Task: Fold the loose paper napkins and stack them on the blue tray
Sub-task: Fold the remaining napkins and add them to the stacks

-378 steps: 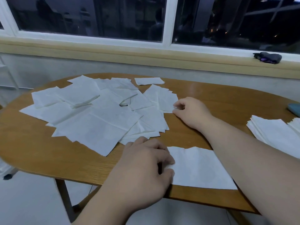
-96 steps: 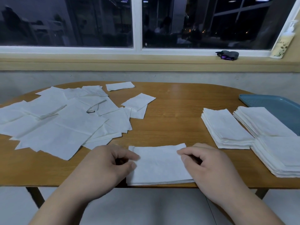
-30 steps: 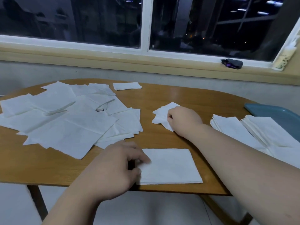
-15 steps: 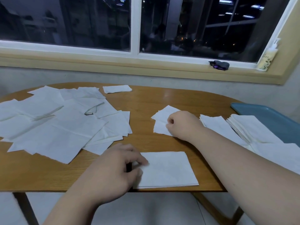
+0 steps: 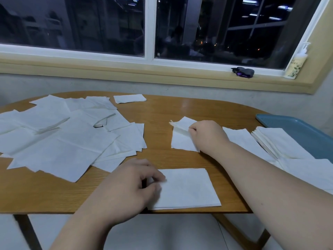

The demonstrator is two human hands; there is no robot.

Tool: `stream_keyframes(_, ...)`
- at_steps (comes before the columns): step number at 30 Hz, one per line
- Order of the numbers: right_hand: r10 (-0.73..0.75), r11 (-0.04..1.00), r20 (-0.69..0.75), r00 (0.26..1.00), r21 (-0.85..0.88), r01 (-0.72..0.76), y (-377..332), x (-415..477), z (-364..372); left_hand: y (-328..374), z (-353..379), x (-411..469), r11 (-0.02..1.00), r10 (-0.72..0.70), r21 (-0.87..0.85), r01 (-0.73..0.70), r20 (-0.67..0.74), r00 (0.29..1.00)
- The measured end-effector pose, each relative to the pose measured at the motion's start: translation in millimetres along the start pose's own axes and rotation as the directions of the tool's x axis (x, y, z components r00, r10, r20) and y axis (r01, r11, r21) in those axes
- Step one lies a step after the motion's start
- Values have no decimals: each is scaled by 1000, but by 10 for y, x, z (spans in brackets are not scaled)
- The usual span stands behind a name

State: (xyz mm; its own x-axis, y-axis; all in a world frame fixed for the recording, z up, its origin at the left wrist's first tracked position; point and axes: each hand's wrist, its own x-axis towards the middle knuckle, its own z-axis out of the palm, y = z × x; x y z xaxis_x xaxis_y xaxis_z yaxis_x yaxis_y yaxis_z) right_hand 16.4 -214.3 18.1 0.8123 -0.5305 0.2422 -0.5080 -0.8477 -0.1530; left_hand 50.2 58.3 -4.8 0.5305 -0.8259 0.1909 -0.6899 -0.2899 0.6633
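L hand (image 5: 129,186) pinches the left edge of the folded napkin (image 5: 187,188), well left of the blue tray (image 5: 295,127), prob. pinning it flat on the counter (image 5: 180,109); its long axis runs left-right along the near edge. R hand (image 5: 207,136), fingers curled, pinches a small napkin (image 5: 182,141) nearer the tray, lifted corner pointing toward the window (image 5: 149,33), likely next to fold. Finished stacks (image 5: 277,141) sit against the tray's left rim.
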Motion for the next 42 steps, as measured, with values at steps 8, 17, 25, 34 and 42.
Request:
stream_keyframes(8, 97, 790, -145, 985, 613, 12, -337, -481, -476, 25, -25, 6, 998, -54, -36, 49, -151, 987)
stream_keyframes(17, 95, 106, 45, 994, 993, -55, -544, -1444, -608, 241, -95, -31, 915, -268, -368, 163, -253, 930)
stream_keyframes(25, 112, -39, 93, 989, 995, -89, -322, -1604, -409, 305, -58, -30, 837, -218, -544, 61, -229, 949)
stream_keyframes(34, 43, 396, 40, 998, 917, -54, -207, -1496, -281, 417, -31, -6, 905, -220, -409, 115, -221, 950)
stream_keyframes(42, 39, 539, 66, 997, 839, -76, -49, -1485, -300, 317, 1, -9, 913, -245, -372, 167, -175, 954)
